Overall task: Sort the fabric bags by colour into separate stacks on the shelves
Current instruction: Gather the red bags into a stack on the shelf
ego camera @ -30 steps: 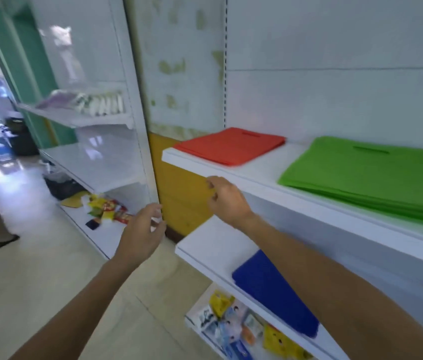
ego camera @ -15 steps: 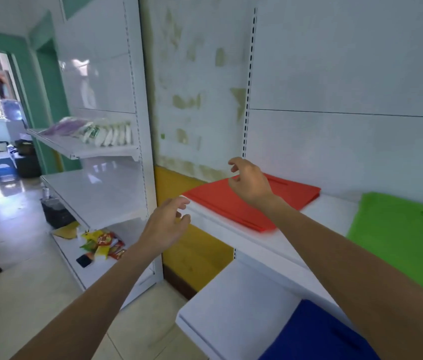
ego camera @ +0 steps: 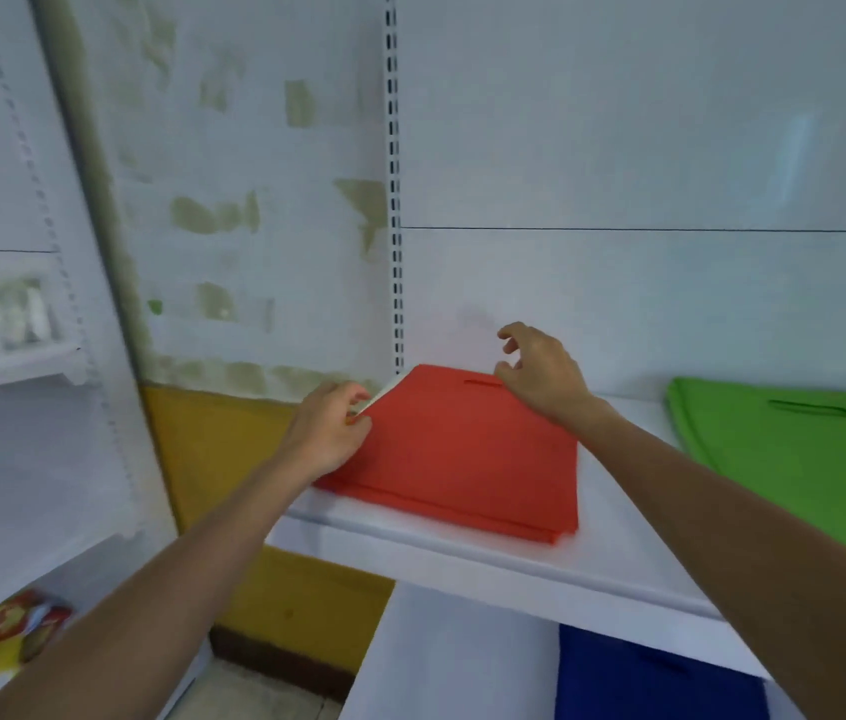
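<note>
Two bare forearms (edges motion-blurred), left hand (ego camera: 329,433), right hand (ego camera: 540,379) — both bare, wrists apparently bare too

Left hand (ego camera: 329,433): curled, pinched left edge of red bags (ego camera: 462,459).
Right hand (ego camera: 540,376): farther, hovered, fingers loosely curled.
Arms: both extended forward.

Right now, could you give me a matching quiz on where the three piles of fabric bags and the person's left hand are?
1. stack of red fabric bags
2. stack of green fabric bags
3. stack of blue fabric bags
4. left hand

a. lower shelf
b. upper shelf, right end
c. at the red stack's left edge
d. upper shelf, left part

Pairs: 1-d, 2-b, 3-a, 4-c.
</note>
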`<state>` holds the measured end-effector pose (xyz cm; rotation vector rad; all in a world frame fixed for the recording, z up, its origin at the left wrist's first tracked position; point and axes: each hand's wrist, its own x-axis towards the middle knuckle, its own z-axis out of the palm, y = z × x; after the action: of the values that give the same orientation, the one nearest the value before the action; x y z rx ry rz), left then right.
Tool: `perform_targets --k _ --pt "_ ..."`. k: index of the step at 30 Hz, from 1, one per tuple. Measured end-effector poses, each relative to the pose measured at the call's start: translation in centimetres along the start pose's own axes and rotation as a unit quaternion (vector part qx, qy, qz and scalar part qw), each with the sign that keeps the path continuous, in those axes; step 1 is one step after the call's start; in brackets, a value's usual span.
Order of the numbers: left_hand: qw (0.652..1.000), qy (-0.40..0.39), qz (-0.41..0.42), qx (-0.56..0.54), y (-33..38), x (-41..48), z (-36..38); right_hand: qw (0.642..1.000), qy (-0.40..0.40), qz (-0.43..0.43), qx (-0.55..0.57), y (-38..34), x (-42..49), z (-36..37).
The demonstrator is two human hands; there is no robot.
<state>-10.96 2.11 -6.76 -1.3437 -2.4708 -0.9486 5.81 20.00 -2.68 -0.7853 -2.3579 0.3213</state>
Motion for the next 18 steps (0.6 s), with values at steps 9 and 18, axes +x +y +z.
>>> perform_targets --k 9,18 --pt "0.993 -0.070 -0.018 0.089 -1.4 3.3 2.5 0.941 0.053 0.328 -0.059 1.7 -3.8 2.7" --pt "0.999 0.018 0.018 -0.042 -2.2 3.3 3.1 0.937 0.124 0.306 -0.111 1.2 -4.9 3.7"
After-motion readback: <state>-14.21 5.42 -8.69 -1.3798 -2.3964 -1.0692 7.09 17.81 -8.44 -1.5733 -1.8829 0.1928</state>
